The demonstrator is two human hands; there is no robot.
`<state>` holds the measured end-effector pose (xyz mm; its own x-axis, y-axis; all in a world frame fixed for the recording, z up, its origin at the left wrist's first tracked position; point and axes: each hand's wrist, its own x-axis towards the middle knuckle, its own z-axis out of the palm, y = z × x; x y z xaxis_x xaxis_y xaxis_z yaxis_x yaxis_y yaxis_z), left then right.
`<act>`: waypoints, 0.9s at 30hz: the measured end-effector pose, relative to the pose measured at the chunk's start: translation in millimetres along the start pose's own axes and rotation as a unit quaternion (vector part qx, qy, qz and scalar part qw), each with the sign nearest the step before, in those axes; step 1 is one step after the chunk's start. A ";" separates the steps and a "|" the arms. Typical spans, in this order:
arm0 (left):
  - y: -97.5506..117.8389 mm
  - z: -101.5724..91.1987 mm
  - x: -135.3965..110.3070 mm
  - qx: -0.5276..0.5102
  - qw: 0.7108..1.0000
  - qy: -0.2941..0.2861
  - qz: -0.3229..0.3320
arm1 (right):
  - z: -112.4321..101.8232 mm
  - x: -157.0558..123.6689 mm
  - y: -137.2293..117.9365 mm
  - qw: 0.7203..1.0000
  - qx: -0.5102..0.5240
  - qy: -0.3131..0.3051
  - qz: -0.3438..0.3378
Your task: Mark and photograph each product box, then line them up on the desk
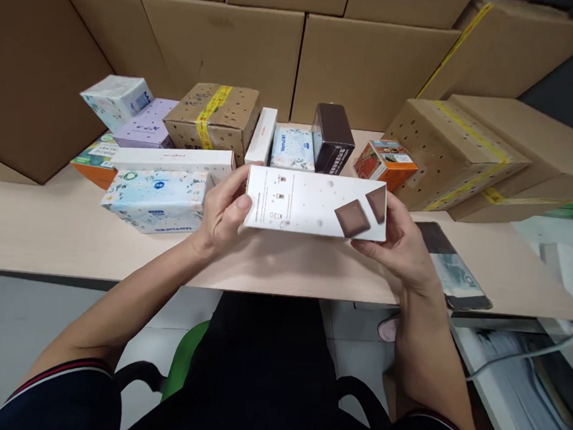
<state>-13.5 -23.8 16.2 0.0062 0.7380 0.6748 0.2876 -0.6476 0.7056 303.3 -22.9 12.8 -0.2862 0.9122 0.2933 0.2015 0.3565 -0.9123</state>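
A white carton [312, 204] with brown chocolate squares printed at its right end is held level above the front of the table. My left hand [225, 208] grips its left end, thumb on the near face. Around its right end my right hand [402, 242] is closed, with some fingers hidden behind the carton. Just left of my left hand lies a pale blue tissue pack [155, 200], and a long white box [173, 159] rests behind its top. To the right of my right hand a dark, flat item with a banknote-like print [455, 270] lies on the table.
Behind stand a taped brown carton [212, 115], a slim white box [262, 136], a tissue pack [294, 147], a dark brown box [332, 139] and an orange box [385, 165]. Large cardboard boxes [220, 55] wall the back. A lilac box [146, 124] sits left, dotted cartons [452, 156] right.
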 end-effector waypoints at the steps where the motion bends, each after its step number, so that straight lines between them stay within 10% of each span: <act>1: -2.5 -0.9 -1.6 0.004 1.000 -0.002 0.007 | -0.7 -0.3 1.6 1.000 -0.004 -0.001 -0.003; 13: -15.7 -5.5 2.6 0.056 0.965 -0.092 0.238 | -13.0 -28.1 14.3 0.997 -0.060 -0.035 -0.021; 27: -9.0 -2.4 -2.5 0.120 0.935 -0.288 0.169 | 4.4 -62.9 12.4 0.962 -0.252 -0.057 -0.086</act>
<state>-18.4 -20.3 8.7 0.6311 0.5233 0.5726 0.3820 -0.8521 0.3577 319.7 -76.7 -18.2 -0.4507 0.8133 0.3680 0.5622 0.5788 -0.5907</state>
